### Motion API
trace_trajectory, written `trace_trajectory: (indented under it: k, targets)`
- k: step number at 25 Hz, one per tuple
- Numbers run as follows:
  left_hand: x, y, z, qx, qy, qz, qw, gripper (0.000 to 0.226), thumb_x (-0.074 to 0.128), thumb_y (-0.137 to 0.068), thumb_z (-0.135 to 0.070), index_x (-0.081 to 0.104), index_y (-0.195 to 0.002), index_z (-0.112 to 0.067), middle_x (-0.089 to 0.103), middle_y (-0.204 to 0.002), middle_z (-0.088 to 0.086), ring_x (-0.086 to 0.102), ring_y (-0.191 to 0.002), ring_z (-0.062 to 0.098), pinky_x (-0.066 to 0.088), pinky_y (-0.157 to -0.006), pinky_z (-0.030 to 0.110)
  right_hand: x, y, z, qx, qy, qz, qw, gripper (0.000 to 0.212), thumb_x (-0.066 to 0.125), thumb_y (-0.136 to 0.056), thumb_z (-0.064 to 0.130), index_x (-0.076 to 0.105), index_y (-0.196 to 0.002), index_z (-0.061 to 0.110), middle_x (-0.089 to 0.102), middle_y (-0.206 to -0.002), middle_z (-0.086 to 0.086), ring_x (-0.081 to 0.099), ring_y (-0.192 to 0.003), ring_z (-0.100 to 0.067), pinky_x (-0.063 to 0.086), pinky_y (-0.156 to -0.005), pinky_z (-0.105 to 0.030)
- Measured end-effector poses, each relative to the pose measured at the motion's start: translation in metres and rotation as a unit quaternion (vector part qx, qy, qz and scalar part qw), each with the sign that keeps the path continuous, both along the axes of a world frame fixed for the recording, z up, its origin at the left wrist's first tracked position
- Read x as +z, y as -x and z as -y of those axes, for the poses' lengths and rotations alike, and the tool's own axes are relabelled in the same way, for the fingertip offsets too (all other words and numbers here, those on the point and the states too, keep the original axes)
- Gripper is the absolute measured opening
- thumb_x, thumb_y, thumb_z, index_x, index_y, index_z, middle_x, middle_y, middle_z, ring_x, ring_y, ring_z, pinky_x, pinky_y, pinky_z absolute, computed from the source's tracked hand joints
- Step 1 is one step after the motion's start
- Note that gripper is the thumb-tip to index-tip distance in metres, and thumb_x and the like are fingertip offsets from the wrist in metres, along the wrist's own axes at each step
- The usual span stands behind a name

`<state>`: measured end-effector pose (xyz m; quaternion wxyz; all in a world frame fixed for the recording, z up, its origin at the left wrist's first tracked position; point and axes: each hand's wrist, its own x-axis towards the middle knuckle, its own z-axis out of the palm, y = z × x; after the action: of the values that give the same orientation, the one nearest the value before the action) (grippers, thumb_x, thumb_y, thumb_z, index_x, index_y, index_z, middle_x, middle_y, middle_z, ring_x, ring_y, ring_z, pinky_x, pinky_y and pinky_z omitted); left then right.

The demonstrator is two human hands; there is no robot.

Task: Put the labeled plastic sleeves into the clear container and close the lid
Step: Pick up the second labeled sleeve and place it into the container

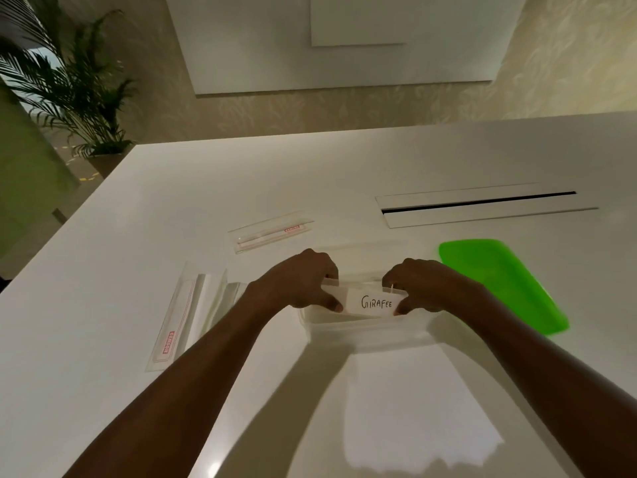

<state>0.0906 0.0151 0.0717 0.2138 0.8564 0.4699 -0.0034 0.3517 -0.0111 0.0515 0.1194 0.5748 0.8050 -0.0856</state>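
While the white table (144, 215) fills most of the view, matte and smooth with a long cable slot (479, 203) at its far right, work sits near the middle. Green lid (499, 281): rounded rectangle, glossy, flat on the table just right of the container, not yet fitted. Clear container (365, 327): thin-walled, rounded corners, nearly invisible against the table, open-topped.

Left hand (303, 281) and right hand (427, 288) pinch opposite ends of one sleeve, thumbs in front, fingers behind. Labeled sleeve (375, 302) stands on edge over the container mouth, its lower edge apparently inside; white label reads "GIRAFEE". Judged light, thin and floppy, slick film; holding both short ends keeps it from buckling.

Two more sleeves lie flat left of the container: near sleeve (175, 326) with red print, far sleeve (272, 232) likewise, well apart. Probably hard to lift off the flat surface; an edge or corner is the likely purchase.
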Motion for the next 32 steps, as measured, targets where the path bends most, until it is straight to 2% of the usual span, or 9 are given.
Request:
trace_trajectory:
  k: [4,7,11,14,20,22,25,28,32]
  targets:
    - [-0.012,-0.013,0.001,-0.026,-0.009,-0.093,0.995,0.056,0.088,-0.075,-0.045,0.072,-0.118,-0.014,0.069,-0.119,0.004,0.066,-0.105,0.025,0.058,-0.09,0.042,-0.006,0.009,-0.006,0.039,-0.002,0.088,0.995,0.039,0.081,-0.085,0.03,0.064,-0.119,0.024,0.065,-0.12,-0.001,0.068,-0.105,-0.024,0.049,-0.081,-0.033]
    - [-0.018,-0.022,0.004,-0.036,-0.016,-0.127,0.991,0.05,0.086,-0.08,-0.034,0.069,-0.121,-0.011,0.066,-0.124,0.008,0.066,-0.106,0.028,0.058,-0.09,0.04,-0.008,0.012,-0.009,0.044,-0.006,0.123,0.991,0.033,0.081,-0.083,0.026,0.063,-0.11,0.02,0.067,-0.113,-0.002,0.07,-0.1,-0.026,0.048,-0.074,-0.033]
    - [-0.019,-0.03,0.012,-0.027,-0.036,-0.169,0.985,0.044,0.084,-0.082,-0.027,0.066,-0.119,-0.01,0.066,-0.12,0.01,0.069,-0.103,0.031,0.052,-0.078,0.034,-0.012,0.016,-0.011,0.047,-0.014,0.13,0.99,0.028,0.079,-0.081,0.028,0.06,-0.101,0.022,0.068,-0.11,-0.002,0.07,-0.096,-0.026,0.044,-0.071,-0.03]
    - [-0.02,-0.032,0.019,-0.02,-0.061,-0.181,0.981,0.042,0.079,-0.083,-0.022,0.064,-0.119,-0.009,0.068,-0.12,0.012,0.07,-0.102,0.033,0.057,-0.084,0.038,-0.014,0.019,-0.012,0.046,-0.011,0.133,0.99,0.038,0.081,-0.08,0.033,0.062,-0.109,0.018,0.067,-0.111,-0.003,0.07,-0.099,-0.026,0.047,-0.073,-0.032]
    - [-0.016,-0.03,0.024,-0.023,-0.082,-0.186,0.979,0.045,0.082,-0.086,-0.026,0.062,-0.122,-0.008,0.067,-0.122,0.013,0.069,-0.106,0.034,0.056,-0.088,0.039,-0.01,0.014,-0.01,0.031,0.018,0.088,0.996,0.045,0.08,-0.082,0.03,0.058,-0.12,0.022,0.062,-0.123,0.0,0.066,-0.106,-0.024,0.047,-0.086,-0.032]
    - [-0.014,-0.028,0.023,-0.023,-0.088,-0.177,0.98,0.051,0.084,-0.085,-0.031,0.062,-0.125,-0.009,0.067,-0.122,0.012,0.069,-0.106,0.034,0.057,-0.089,0.041,-0.006,0.013,-0.01,0.029,0.031,0.075,0.996,0.048,0.081,-0.083,0.032,0.055,-0.123,0.025,0.061,-0.125,0.003,0.064,-0.11,-0.021,0.046,-0.088,-0.032]
    - [-0.009,-0.024,0.021,-0.027,-0.111,-0.152,0.982,0.054,0.079,-0.089,-0.042,0.06,-0.13,-0.012,0.065,-0.125,0.01,0.067,-0.111,0.032,0.054,-0.09,0.041,0.009,0.017,-0.009,0.019,0.036,0.015,0.999,0.054,0.082,-0.08,0.047,0.055,-0.123,0.03,0.059,-0.124,0.01,0.06,-0.113,-0.015,0.041,-0.084,-0.03]
    - [-0.002,-0.017,0.017,-0.02,-0.188,-0.098,0.977,0.05,0.07,-0.094,-0.047,0.061,-0.132,-0.016,0.065,-0.127,0.006,0.063,-0.116,0.027,0.049,-0.091,0.04,0.031,0.025,-0.011,0.025,-0.026,-0.041,0.999,0.053,0.079,-0.081,0.052,0.056,-0.124,0.032,0.06,-0.124,0.013,0.06,-0.113,-0.013,0.042,-0.082,-0.03]
    - [0.009,0.002,0.002,0.043,-0.246,0.033,0.968,0.046,0.067,-0.096,-0.044,0.062,-0.135,-0.019,0.064,-0.136,0.002,0.058,-0.125,0.023,0.045,-0.1,0.037,0.052,0.051,-0.025,0.052,-0.113,-0.082,0.989,0.039,0.067,-0.091,0.054,0.058,-0.121,0.031,0.061,-0.122,0.012,0.06,-0.111,-0.013,0.047,-0.085,-0.033]
